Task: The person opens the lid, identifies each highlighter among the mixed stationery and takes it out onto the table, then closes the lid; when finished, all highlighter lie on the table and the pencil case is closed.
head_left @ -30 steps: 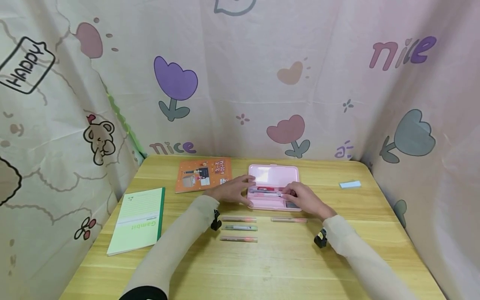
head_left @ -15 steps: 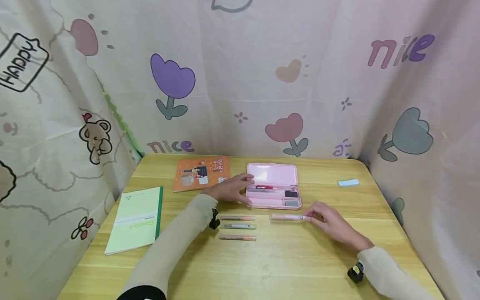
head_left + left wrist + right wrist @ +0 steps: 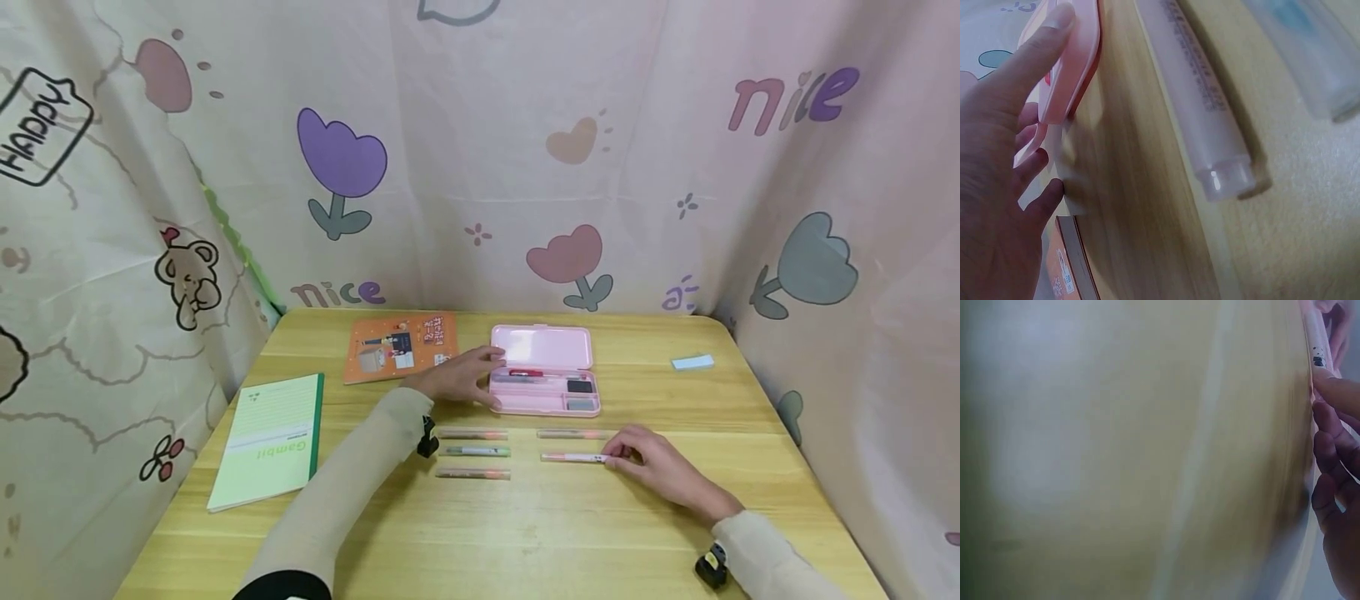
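Pale curtain (image 3: 450,133) printed with tulips and hearts surrounds a yellow wood-grain table (image 3: 525,542), and a slim pink-and-white pen (image 3: 573,457) sits a little right of the table's middle, its long axis roughly parallel to the far edge. The right hand (image 3: 660,467) is much the nearer one: thumb and fingers pinch the pen's right end, so its length points leftward from the fingertips. Whether it bears fully on the wood, I cannot tell. Just beyond it, toward the far edge, a translucent pen with a pinkish end (image 3: 572,434) lies nearly parallel, close but apart. Off to its left, across a gap, three slim pens (image 3: 476,451) lie in a column. The left hand (image 3: 457,375) is spread wide at the left side of an open pink plastic pencil case (image 3: 547,350), thumb by its near left corner.
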`<state>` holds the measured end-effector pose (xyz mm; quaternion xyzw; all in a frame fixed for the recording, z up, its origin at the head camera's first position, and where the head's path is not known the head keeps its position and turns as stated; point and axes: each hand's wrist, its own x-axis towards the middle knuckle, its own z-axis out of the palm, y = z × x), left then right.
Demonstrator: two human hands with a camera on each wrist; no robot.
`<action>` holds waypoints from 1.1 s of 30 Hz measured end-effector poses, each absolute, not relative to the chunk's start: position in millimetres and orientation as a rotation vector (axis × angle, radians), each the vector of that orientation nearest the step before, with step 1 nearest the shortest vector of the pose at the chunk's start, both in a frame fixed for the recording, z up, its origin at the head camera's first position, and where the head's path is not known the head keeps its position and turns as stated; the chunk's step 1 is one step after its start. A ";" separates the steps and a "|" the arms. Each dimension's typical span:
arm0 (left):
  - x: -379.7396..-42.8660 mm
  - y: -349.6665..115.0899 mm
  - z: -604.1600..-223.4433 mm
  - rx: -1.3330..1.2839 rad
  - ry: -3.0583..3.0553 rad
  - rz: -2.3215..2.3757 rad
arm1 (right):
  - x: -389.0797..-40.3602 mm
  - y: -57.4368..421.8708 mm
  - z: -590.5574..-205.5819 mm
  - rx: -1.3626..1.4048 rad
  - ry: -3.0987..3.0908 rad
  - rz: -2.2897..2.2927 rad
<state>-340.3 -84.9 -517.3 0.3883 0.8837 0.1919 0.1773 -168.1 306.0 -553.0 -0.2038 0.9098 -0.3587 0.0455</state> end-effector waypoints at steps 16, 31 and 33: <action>-340.9 -87.0 -518.0 1.126 2.493 0.568 | -173.0 303.9 -549.6 -0.650 2.803 -1.064; -341.1 -86.2 -517.6 1.147 2.484 0.570 | -249.0 281.6 -513.0 -0.622 2.867 -1.062; -340.5 -86.3 -517.1 1.142 2.482 0.570 | -261.1 271.8 -511.8 -0.619 2.848 -1.047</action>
